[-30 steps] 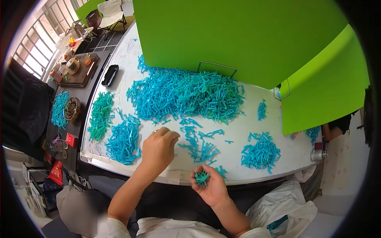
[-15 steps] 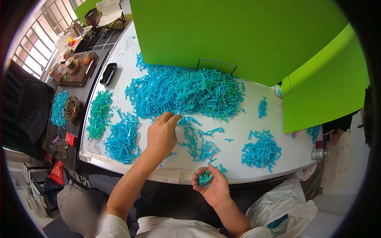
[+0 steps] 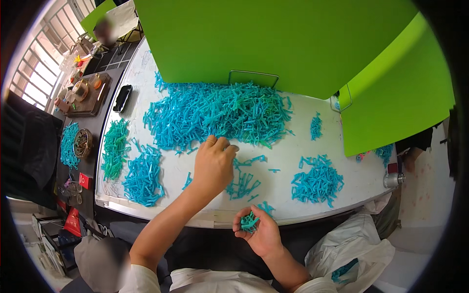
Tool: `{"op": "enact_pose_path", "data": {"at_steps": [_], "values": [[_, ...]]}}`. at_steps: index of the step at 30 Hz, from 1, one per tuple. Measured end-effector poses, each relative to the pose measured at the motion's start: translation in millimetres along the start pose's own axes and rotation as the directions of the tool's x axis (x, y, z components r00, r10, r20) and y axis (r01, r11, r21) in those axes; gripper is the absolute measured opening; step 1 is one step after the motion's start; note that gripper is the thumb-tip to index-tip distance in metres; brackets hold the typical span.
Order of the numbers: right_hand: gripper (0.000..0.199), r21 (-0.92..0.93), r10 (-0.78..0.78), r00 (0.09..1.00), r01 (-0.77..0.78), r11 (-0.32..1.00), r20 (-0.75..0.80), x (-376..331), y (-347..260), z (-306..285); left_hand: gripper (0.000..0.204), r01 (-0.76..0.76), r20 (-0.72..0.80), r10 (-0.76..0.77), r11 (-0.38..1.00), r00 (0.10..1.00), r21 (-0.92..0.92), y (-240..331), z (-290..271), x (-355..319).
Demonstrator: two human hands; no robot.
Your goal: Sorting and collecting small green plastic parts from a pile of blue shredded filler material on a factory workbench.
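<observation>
My left hand (image 3: 213, 163) reaches over the white table (image 3: 278, 195), its fingers bent together above loose blue plastic pieces; its fingertips hide whatever they pinch. These small, slim, forked clip-like pieces (image 3: 243, 185) lie scattered just right of it. Beyond the hand spreads a large heap of blue and teal pieces (image 3: 215, 112). At the table's near edge, my right hand (image 3: 264, 237) is palm up and cupped round several green plastic pieces (image 3: 249, 222). A few blue pieces (image 3: 266, 207) rest on the table just beyond its fingertips.
Separate piles stand around: green (image 3: 115, 149) and blue (image 3: 142, 177) at left, blue (image 3: 317, 180) and a smaller one (image 3: 316, 126) at right. Tall green panels (image 3: 273, 39) wall off the far side. A black tray (image 3: 122, 98) lies at left; a white bag (image 3: 337, 244) sits lower right.
My left hand has moved right, over the scattered pieces. My right hand stays cupped round the green pieces. The view has shifted slightly.
</observation>
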State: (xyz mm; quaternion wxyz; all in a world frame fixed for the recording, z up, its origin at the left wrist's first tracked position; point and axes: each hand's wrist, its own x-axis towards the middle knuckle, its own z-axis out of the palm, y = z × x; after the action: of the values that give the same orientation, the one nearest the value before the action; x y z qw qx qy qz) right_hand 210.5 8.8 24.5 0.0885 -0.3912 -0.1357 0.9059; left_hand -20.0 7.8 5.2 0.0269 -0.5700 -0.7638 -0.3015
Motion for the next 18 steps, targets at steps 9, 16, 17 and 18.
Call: {"op": "enact_pose_path", "data": {"at_steps": [9,16,17,18], "values": [[0.036,-0.015,-0.027,1.000,0.027,1.000,0.005,-2.0,-1.6,1.4,0.029,-0.165,0.095,0.165,0.986,0.982,-0.005,18.6,50.8,44.6],[0.035,-0.018,-0.024,1.000,0.024,1.000,-0.015,-3.9,-2.2,-0.4,0.015,0.003,0.176,-0.003,1.000,0.984,0.001,16.8,53.9,39.2],[0.035,-0.017,-0.024,1.000,0.023,1.000,-0.012,-3.7,-3.2,-0.4,0.015,0.002,0.175,-0.003,1.000,0.984,0.004,14.2,51.6,36.5],[0.035,-0.010,-0.031,1.000,0.031,0.999,0.007,-3.8,-4.9,-1.5,0.014,0.008,0.163,-0.003,0.999,0.987,-0.033,11.9,49.0,33.8]]}}
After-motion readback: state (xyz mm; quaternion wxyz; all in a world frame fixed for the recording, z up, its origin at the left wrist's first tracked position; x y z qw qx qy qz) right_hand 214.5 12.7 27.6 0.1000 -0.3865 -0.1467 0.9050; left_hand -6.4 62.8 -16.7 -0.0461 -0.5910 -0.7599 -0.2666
